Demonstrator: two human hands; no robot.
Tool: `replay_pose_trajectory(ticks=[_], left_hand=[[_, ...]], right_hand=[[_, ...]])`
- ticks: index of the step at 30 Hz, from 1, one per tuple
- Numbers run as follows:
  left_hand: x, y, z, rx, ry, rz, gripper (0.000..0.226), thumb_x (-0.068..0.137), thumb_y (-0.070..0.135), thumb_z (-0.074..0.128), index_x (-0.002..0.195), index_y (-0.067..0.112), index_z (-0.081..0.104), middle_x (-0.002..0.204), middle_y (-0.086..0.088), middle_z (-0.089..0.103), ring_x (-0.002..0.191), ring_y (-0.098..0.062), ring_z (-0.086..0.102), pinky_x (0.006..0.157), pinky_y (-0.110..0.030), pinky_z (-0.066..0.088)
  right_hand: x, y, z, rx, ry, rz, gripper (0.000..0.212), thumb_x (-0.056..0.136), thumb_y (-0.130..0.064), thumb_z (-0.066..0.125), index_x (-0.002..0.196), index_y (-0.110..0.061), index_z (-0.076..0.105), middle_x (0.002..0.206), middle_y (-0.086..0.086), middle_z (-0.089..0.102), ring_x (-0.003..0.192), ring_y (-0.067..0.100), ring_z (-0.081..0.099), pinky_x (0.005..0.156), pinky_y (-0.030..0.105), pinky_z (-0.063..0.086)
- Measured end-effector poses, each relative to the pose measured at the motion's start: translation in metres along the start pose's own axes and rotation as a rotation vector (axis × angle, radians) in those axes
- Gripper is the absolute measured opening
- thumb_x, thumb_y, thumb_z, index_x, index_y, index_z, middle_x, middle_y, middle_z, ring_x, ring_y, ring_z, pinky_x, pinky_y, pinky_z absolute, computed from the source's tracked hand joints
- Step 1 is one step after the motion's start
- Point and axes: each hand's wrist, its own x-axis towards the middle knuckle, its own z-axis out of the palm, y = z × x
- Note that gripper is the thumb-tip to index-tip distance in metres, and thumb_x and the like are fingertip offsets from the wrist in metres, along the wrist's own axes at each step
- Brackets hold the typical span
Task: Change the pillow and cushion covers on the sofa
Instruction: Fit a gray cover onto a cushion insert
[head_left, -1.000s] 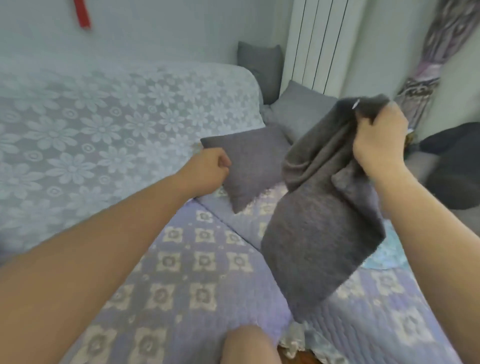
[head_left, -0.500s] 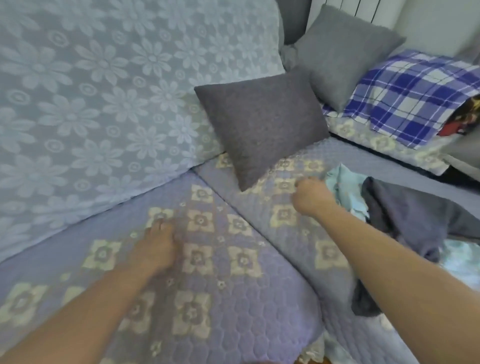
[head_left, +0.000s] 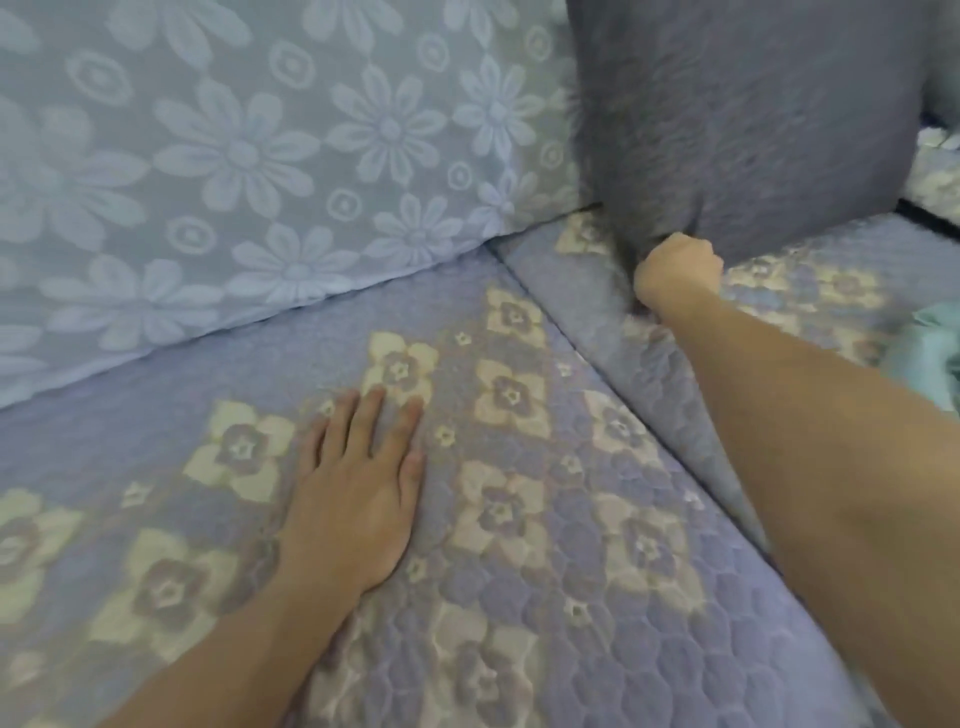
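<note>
- Two bare forearms are seen reaching forward from the near edge, one hand at the end of each.
- The left hand (head_left: 358, 483) is laid palm down on the quilted seat cover (head_left: 571, 597), its fingers straight and slightly spread; nothing is held in it.
- One seat cover is counted, lilac with cream flower patches, and a seam is seen running through it between the two arms.
- A scrap of pale turquoise cloth (head_left: 940, 353) is cut off by the right edge, lying on the seat.
- The right hand (head_left: 678, 273) is stretched farther out, its fingers curled into a fist around the bottom corner of the cushion (head_left: 743, 119).
- One cushion is counted: dark grey with a textured weave, somewhat blurred, stood upright on the seat at the far right and leaned against the backrest.
- One backrest cover (head_left: 260, 156) is seen farthest off, pale blue with large white flowers.
</note>
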Motion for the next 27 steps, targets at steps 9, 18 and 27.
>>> replay_pose_trajectory(ticks=[9, 18, 27], left_hand=[[-0.025, -0.002, -0.088, -0.411, -0.488, -0.182, 0.051, 0.097, 0.042, 0.04, 0.145, 0.027, 0.035, 0.159, -0.012, 0.033, 0.137, -0.032, 0.042, 0.11, -0.046, 0.042], [-0.218, -0.03, -0.242, -0.433, 0.675, 0.162, 0.094, 0.077, 0.046, 0.08, 0.149, 0.007, 0.032, 0.156, -0.019, 0.028, 0.146, -0.039, 0.031, 0.121, -0.044, 0.029], [-0.298, -0.077, -0.221, -0.427, 0.141, -0.229, 0.032, 0.072, 0.06, 0.066, 0.088, 0.033, 0.059, 0.081, 0.014, 0.063, 0.081, -0.024, 0.066, 0.069, -0.038, 0.05]], right_hand=[[-0.161, 0.019, -0.242, 0.143, 0.505, -0.302, 0.025, 0.098, -0.032, 0.054, 0.095, -0.007, 0.049, 0.09, 0.019, 0.058, 0.077, 0.037, 0.051, 0.064, 0.039, 0.035], [-0.481, -0.057, -0.252, 0.448, 0.042, -1.086, 0.021, 0.096, -0.036, 0.055, 0.081, -0.024, 0.046, 0.071, -0.006, 0.049, 0.07, 0.023, 0.05, 0.062, 0.035, 0.034], [-0.494, 0.055, -0.092, 0.451, 0.325, -0.728, 0.019, 0.091, -0.007, 0.063, 0.11, -0.005, 0.066, 0.126, 0.014, 0.056, 0.117, 0.035, 0.049, 0.099, 0.047, 0.043]])
